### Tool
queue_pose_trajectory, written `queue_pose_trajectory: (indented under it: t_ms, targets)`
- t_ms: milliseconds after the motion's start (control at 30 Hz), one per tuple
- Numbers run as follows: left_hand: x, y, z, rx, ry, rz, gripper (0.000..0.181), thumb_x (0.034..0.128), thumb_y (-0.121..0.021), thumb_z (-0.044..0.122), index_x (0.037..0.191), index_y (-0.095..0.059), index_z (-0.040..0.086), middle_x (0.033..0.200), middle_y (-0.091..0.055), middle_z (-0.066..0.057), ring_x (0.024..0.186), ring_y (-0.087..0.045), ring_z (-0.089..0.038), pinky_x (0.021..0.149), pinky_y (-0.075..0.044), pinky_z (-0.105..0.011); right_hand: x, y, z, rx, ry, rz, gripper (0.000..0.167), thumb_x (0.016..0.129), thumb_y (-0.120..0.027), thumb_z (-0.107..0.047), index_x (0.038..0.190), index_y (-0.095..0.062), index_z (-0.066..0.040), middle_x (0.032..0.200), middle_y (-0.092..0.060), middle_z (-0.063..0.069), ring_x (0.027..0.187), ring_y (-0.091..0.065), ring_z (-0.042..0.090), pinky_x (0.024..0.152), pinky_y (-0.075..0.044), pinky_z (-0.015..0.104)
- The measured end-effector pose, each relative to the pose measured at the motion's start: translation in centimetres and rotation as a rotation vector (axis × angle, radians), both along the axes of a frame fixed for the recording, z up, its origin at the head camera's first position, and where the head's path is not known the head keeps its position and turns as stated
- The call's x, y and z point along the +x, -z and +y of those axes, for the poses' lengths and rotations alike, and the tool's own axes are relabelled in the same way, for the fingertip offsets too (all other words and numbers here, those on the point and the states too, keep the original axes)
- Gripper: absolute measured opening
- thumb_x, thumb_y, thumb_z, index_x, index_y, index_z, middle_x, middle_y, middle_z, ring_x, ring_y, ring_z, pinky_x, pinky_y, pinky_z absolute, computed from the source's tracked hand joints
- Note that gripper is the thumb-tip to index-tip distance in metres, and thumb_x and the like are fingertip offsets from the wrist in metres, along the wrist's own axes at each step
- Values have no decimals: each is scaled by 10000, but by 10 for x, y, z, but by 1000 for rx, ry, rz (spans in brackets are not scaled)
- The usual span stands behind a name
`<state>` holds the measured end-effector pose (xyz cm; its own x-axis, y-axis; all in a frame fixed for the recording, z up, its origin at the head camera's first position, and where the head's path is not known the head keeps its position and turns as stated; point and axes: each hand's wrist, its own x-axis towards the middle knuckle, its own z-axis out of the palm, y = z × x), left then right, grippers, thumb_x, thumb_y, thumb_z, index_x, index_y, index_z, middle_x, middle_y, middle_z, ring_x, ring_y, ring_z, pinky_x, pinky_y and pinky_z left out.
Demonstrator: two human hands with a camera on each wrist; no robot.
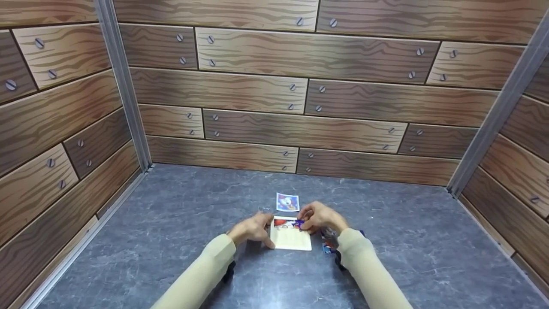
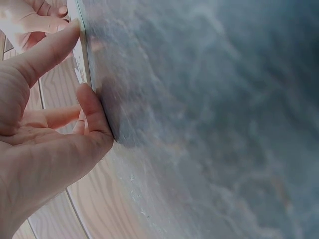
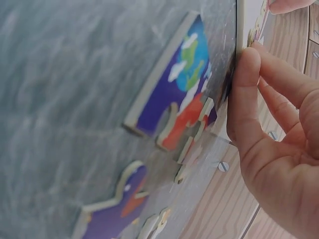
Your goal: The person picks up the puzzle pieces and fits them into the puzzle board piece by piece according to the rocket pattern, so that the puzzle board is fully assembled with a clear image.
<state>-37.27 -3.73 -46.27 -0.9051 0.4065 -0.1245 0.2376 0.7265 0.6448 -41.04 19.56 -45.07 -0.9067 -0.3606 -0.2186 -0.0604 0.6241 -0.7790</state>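
A shallow cream puzzle tray [image 1: 292, 240] lies on the grey marbled tabletop, with red, white and purple pieces [image 1: 283, 223] along its far part and bare board nearer me. My left hand [image 1: 256, 227] holds the tray's left side, thumb at the near corner and fingers farther up the edge. At the far right corner, my right hand [image 1: 321, 216] pinches a purple puzzle piece [image 1: 299, 223] at the tray; its fingers partly cover it. In the right wrist view, loose puzzle pieces [image 3: 187, 72] lie on the table beside that hand, including a purple one [image 3: 117, 214].
A small square picture card [image 1: 287, 202] with a white cartoon figure lies just beyond the tray. The right forearm partly hides the loose pieces in the head view. Wood-patterned walls [image 1: 257, 94] enclose the table [image 1: 206, 193] at the back and sides.
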Motion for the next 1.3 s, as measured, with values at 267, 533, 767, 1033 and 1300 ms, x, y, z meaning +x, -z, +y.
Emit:
queue_pose_trajectory:
  t_ms: [267, 533, 767, 1033, 1300]
  targets:
    - [-1, 0, 0, -3, 27, 20, 508, 652, -893, 105, 1067, -606, 48, 1056, -580, -89, 1048, -498, -253, 976, -437, -457, 1, 2, -3, 38, 45, 6, 211, 813, -728, 43, 1018, -706, -2, 782, -568, 30, 590, -556, 105, 533, -507, 214]
    - [-1, -1, -1, -11, 17, 7, 584, 656, -894, 124, 1152, -598, 40, 1144, -574, -122, 1120, -497, -285, 1027, -414, -476, 0, 3, -2, 25, 44, 16, 233, 796, -729, 57, 1023, -703, 7, 775, -576, 29, 589, -564, 105, 533, -520, 213]
    - [1, 0, 0, -13, 24, 36, 606, 670, -889, 114, 1184, -586, 14, 1165, -612, -139, 1199, -497, -324, 1065, -399, -469, -2, 5, 4, -44, 11, -6, 250, 811, -728, 34, 1059, -693, 22, 805, -579, 41, 620, -587, 113, 559, -544, 235]
    - [1, 1, 1, -15, 39, 51, 554, 659, -895, 111, 1117, -596, 23, 1082, -611, -115, 1086, -505, -271, 989, -439, -441, -5, 2, 20, -119, -85, 52, 337, 839, -727, -41, 1148, -646, 65, 919, -637, 40, 712, -588, 123, 605, -530, 252]
    - [-2, -1, 0, -6, 27, 49, 462, 654, -892, 77, 987, -575, 36, 984, -581, -85, 978, -471, -226, 911, -443, -418, -9, -5, 37, -88, -143, 90, 284, 858, -727, -78, 1107, -686, 52, 942, -719, 55, 678, -561, 85, 574, -465, 246]
